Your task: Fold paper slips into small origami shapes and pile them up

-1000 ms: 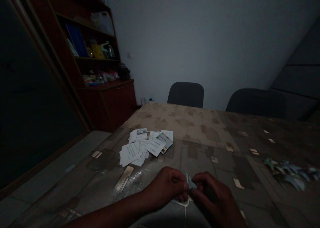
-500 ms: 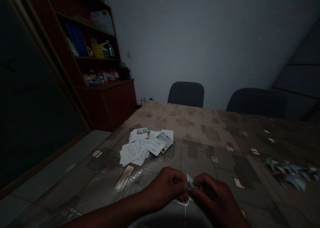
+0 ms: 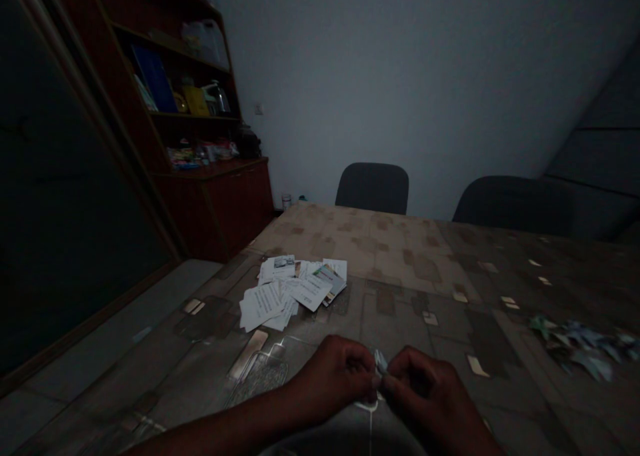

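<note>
Near the table's front edge, my left hand (image 3: 337, 375) and my right hand (image 3: 433, 393) meet with their fingertips pinched together. Between them is a small folded piece of paper (image 3: 381, 361), pale blue-white, its upper end sticking up above the fingers. The rest of the paper is hidden by my fingertips. Beyond my left hand lies a loose pile of printed paper sheets (image 3: 265, 305), some with text and some with pictures. Far to the right is a heap of small folded papers (image 3: 583, 343), pale and greenish.
A patterned cloth covers the table (image 3: 400, 249). Two dark chairs, one in the middle (image 3: 373, 188) and one at the right (image 3: 513, 203), stand behind its far edge. At the left is a wooden cabinet (image 3: 235, 203) with shelves of household items. The room is dim.
The fingers of both hands have shifted slightly around the folded paper, which is now turned more upright. The sheets and the heap have not moved.
</note>
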Tool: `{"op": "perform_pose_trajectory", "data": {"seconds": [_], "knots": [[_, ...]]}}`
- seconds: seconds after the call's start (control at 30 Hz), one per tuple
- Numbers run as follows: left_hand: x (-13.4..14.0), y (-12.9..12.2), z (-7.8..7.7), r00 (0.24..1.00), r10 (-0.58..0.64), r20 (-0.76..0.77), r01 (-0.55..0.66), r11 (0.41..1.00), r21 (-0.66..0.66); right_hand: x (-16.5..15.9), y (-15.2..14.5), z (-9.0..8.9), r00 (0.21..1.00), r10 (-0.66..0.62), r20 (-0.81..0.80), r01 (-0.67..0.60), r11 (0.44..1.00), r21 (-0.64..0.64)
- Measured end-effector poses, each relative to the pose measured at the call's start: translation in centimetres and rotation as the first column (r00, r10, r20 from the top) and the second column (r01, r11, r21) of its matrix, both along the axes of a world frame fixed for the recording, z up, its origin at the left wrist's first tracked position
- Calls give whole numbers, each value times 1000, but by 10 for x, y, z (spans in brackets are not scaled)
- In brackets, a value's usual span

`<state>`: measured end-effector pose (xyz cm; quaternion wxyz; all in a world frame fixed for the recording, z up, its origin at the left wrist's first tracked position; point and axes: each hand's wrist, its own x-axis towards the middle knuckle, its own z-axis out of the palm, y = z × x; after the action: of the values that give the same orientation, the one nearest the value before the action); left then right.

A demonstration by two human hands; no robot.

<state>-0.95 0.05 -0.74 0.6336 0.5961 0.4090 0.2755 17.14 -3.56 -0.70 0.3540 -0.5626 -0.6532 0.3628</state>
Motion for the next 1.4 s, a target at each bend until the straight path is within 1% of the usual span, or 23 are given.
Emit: {"op": "perform_pose_trajectory", "data": {"seconds": [0.1,0.2,0.27,0.33,0.4,0.47,0.63,0.7,0.77,0.87,0.93,1.0,1.17,1.4], "knots": [[0,-1,1,998,9,-68,-7,999,42,0,-1,0,1000,23,-5,-23,1000,-12],[-1,-1,5,990,-3,-142,24,989,144,-1,0,-2,999,19,-43,-19,1000,-2],[-2,-2,8,981,-14,-193,59,971,231,-1,1,-5,995,16,-102,-18,1000,-23],[-3,-1,10,971,-20,-240,98,944,315,-1,3,-8,984,14,-175,-27,997,-74],[-4,-1,11,960,-21,-278,131,915,382,-1,5,-10,977,14,-212,-42,991,-127],[-5,0,11,951,-23,-307,159,891,426,0,5,-12,982,17,-189,-43,990,-135],[-8,2,10,948,-53,-315,203,860,468,1,2,-10,996,66,-66,-70,996,-64],[-7,3,11,954,-46,-296,187,862,470,1,1,-9,996,69,-54,-71,996,-46],[-6,3,11,965,-28,-260,142,893,427,1,1,-9,996,66,-62,-69,997,-45],[-3,4,7,988,-22,-154,62,963,262,3,2,-11,994,70,-80,-76,994,-73],[-2,5,3,997,-10,-80,23,986,167,3,2,-13,991,82,-108,-93,991,-99],[-2,6,-1,999,10,-35,-5,992,124,2,2,-14,986,89,-144,-106,988,-115],[-1,7,-5,1000,-15,16,13,994,112,0,3,-14,974,94,-206,-116,988,-97],[0,5,-5,999,50,-8,-47,977,209,-1,2,-15,973,99,-208,-116,991,-70]]}}
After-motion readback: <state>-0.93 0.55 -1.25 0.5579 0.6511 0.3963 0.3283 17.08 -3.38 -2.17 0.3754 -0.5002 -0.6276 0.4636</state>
